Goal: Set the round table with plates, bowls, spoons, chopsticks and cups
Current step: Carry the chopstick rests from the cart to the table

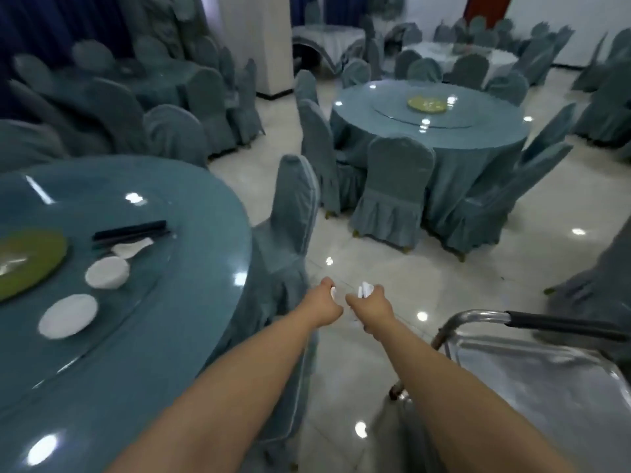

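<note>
A covered chair point(293, 213) is standing against the table point(191, 302) edge, a steel trolley point(532, 363) is crowding the right; bare floor point(375, 268) is lying open between.

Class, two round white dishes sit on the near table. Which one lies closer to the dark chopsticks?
The upper white dish, just below the white spoon and chopsticks. The other dish lies nearer the camera.

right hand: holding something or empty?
Holding. The right hand has its fingers curled round small white items that stick out above the fist; too blurred to tell what they are.
</note>
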A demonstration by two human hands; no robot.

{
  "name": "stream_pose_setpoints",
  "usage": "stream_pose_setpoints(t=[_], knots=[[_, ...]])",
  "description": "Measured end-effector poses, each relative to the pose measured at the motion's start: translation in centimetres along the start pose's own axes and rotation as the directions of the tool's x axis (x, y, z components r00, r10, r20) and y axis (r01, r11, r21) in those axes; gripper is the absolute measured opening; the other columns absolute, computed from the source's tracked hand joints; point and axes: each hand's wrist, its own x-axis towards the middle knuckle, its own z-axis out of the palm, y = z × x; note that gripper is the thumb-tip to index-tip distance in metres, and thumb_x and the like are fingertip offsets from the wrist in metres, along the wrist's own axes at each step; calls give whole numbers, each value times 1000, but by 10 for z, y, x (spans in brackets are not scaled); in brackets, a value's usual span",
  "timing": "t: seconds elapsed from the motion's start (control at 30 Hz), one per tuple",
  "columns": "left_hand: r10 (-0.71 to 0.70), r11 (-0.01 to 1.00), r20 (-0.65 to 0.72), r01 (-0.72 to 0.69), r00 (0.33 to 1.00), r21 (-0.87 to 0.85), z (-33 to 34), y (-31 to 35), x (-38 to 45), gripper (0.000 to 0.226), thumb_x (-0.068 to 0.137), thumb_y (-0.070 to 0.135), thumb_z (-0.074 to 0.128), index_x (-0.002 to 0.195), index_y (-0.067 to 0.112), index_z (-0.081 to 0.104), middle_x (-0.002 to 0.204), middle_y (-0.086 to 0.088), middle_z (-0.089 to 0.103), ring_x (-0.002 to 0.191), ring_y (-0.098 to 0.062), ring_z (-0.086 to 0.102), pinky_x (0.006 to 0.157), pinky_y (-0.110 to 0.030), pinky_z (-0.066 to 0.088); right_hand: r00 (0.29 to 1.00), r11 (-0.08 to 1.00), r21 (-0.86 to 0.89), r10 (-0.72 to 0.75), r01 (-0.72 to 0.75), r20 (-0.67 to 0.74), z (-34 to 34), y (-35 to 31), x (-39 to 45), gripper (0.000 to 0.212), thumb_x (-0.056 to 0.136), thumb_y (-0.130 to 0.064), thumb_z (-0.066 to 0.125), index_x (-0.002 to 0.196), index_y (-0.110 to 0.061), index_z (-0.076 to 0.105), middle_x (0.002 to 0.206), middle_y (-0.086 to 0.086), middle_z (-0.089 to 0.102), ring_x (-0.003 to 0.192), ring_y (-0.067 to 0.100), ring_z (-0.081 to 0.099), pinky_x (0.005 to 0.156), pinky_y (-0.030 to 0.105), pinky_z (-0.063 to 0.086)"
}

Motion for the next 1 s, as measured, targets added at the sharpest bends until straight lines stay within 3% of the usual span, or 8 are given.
stream_pose_setpoints(t=[0.1, 0.2, 0.33, 0.43, 0.63, 0.77, 0.9, 1.0], knots=[[-127, 987, -87, 117, 988, -114, -70, -86, -39, 41, 82, 29, 62, 116, 22, 41, 109, -4, 55, 96, -26, 57, 75, -29, 46, 995, 997, 7, -76, 76, 62, 92, -41, -32, 62, 76, -36, 71, 124, -17, 37, 103, 9, 55, 91, 30, 62, 76, 43, 59], [-223, 969, -148, 203, 963, -139, -125, -169, -79, 41, 81, 23, 62, 117, 19, 42, 117, -13, 57, 101, -32, 59, 75, -30, 49, 984, 990, 117, -90, 72, 153, 180, -67, -72, 49, 79, -25, 69, 118, -13, 43, 99, 11, 55, 81, 26, 64, 53, 32, 56], [-367, 916, -180, 320, 913, -244, -182, -260, -136, 47, 80, 21, 59, 122, 23, 41, 114, -14, 56, 86, -30, 61, 49, -27, 48, 926, 989, 138, -95, 47, 366, 284, -87, -126, 20, 83, -14, 61, 98, -11, 49, 84, 15, 54, 56, 23, 58, 42, 23, 45], [-432, 875, -182, 362, 883, -322, -210, -315, -174, 34, 78, 20, 56, 107, 25, 40, 100, -11, 55, 64, -20, 52, 42, -21, 40, 890, 996, 59, -84, 64, 448, 345, -95, -165, 10, 85, -11, 61, 85, -10, 51, 75, 16, 56, 62, 28, 60, 42, 24, 48], [-519, 802, -190, 398, 833, -444, -242, -392, -214, 35, 78, 19, 54, 109, 23, 38, 96, -5, 50, 66, -19, 50, 40, -16, 36, 833, 985, -96, -69, 145, 550, 423, -107, -202, 9, 81, -8, 60, 78, -10, 52, 61, 15, 54, 47, 25, 58, 34, 14, 37], [-567, 766, -173, 440, 805, -468, -251, -427, -220, 34, 79, 19, 54, 108, 25, 38, 92, -2, 51, 66, -19, 52, 38, -17, 37, 801, 977, -140, -48, 163, 597, 464, -113, -194, 10, 81, -6, 58, 76, -11, 50, 58, 13, 53, 46, 24, 57, 42, 21, 44], [-598, 758, -156, 493, 786, -427, -260, -455, -215, 36, 82, 18, 57, 114, 20, 40, 107, -12, 56, 74, -25, 56, 46, -26, 44, 791, 968, -167, -47, 187, 610, 501, -116, -170, 13, 80, -1, 56, 76, -10, 48, 54, 13, 50, 43, 23, 54, 53, 32, 51], [-640, 722, -132, 533, 757, -442, -272, -478, -202, 32, 84, 14, 54, 112, 20, 40, 95, -6, 51, 64, -19, 51, 40, -20, 38, 759, 958, -195, -34, 210, 650, 529, -124, -145, 9, 81, -3, 55, 80, -9, 50, 52, 12, 52, 43, 22, 55, 46, 29, 51]])
